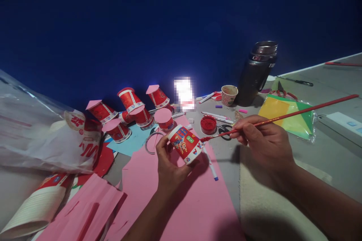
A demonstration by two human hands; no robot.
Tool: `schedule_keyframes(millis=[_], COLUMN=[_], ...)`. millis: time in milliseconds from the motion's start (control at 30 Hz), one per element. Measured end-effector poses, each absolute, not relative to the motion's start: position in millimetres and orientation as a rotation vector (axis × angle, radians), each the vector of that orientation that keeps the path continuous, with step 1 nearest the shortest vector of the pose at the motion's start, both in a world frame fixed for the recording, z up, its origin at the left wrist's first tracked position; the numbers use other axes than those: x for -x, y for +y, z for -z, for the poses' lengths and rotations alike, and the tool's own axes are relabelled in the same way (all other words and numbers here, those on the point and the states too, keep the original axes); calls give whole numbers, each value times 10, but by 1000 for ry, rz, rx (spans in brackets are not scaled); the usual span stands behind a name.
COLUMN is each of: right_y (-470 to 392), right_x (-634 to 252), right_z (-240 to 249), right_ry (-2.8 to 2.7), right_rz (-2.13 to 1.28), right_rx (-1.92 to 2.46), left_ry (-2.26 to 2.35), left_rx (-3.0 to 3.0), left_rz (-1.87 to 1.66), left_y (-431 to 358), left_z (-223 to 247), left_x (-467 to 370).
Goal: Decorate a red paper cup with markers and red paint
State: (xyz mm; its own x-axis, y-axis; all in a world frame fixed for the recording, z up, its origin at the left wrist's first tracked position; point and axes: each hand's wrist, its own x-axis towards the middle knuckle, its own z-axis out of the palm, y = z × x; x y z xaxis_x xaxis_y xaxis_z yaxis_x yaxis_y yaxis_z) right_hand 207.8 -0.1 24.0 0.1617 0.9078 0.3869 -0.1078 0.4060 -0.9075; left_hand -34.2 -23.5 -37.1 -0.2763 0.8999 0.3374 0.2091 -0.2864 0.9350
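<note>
A red-and-white paper cup, tilted on its side, is held by my left hand above pink paper. My right hand grips a long red paintbrush between thumb and fingers. The brush's red-coated tip is at the white-banded end of the cup. Just behind the brush tip sits a small round pot of red paint. Black scissors lie beside the pot, partly behind my right hand. A marker rests on the pink paper right of the cup.
Several red cups with pink paper tops stand at the back left, near a plastic bag. A dark bottle and a small patterned cup stand behind my right hand. A yellow-green packet lies at the right.
</note>
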Motion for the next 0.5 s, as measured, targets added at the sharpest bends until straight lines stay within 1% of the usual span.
schedule_keyframes(millis=[500], right_y=[-8], right_x=[-2149], right_z=[-151], right_ry=[-1300], right_rz=[-918], right_rx=[828], left_ry=[1417], left_rx=[-1367], left_rz=[-1564], left_y=[-248], left_z=[370], left_x=[345])
